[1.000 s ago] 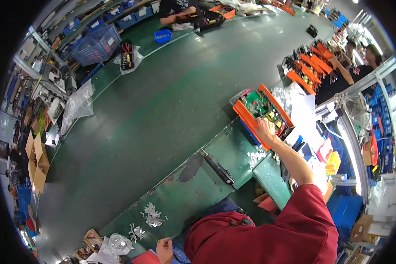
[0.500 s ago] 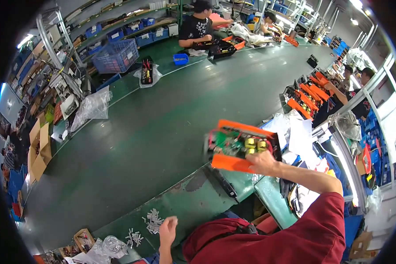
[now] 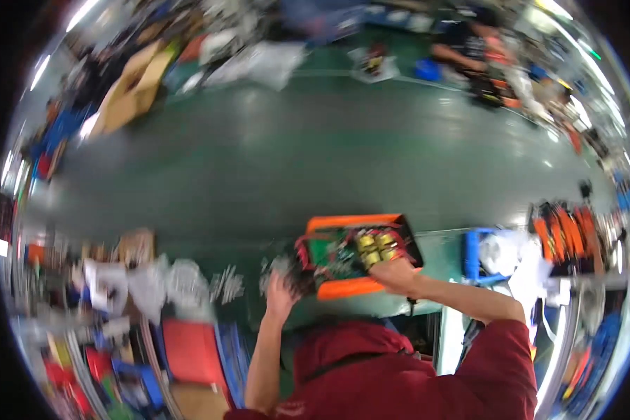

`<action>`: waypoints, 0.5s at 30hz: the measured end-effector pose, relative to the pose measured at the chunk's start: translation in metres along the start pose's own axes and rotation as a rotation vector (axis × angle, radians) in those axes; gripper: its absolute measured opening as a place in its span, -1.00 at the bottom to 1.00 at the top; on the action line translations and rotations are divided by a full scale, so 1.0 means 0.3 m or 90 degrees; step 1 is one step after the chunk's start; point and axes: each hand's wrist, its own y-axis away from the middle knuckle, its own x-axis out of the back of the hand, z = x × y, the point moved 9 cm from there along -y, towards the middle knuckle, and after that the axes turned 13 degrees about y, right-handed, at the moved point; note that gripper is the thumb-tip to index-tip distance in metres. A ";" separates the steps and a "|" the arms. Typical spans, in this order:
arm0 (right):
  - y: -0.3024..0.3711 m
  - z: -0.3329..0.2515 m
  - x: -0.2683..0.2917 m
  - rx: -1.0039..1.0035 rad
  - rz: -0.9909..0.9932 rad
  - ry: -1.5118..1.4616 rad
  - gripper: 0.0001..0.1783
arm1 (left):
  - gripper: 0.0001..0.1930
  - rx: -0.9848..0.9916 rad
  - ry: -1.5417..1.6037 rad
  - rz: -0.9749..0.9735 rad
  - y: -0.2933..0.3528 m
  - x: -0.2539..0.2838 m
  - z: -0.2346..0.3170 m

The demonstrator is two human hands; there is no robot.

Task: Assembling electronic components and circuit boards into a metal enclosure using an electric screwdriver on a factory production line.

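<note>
An open electronic unit (image 3: 357,287) with orange side panels is in front of me, over the near edge of the green bench. Inside it a green circuit board (image 3: 322,250), red wires and several yellow-wrapped transformers (image 3: 376,246) show. My right hand (image 3: 397,276) is closed on the unit's near right part, its fingertips partly hidden. By the unit's left end is my left hand (image 3: 281,297), blurred, thumb and fingers apart. Whether it touches the unit I cannot tell. Small pale pieces (image 3: 227,285) lie in a pile left of that hand.
Clear plastic bags (image 3: 187,283) lie at the near left. A blue tray (image 3: 474,255) and several orange-sided units (image 3: 565,231) stand to the right. Across the green bench (image 3: 259,154) are a cardboard box (image 3: 134,87), a bagged unit (image 3: 373,64) and a person (image 3: 465,45) at work.
My view has swung to the left. The unit, in my right hand, has come closer to my body and turned nearly level across. My left hand has come up beside its left end.
</note>
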 end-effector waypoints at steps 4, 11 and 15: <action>-0.002 -0.010 -0.057 0.028 0.050 -0.009 -0.79 | -0.37 -0.074 -0.146 0.161 0.245 0.312 0.025; 0.001 -0.115 -0.182 0.020 -0.023 -0.031 -0.80 | -0.69 -0.124 -0.163 0.611 0.913 0.974 -0.438; 0.006 -0.143 -0.248 -0.027 -0.063 -0.014 -0.81 | -0.70 -0.032 -0.230 0.569 0.971 0.969 -0.556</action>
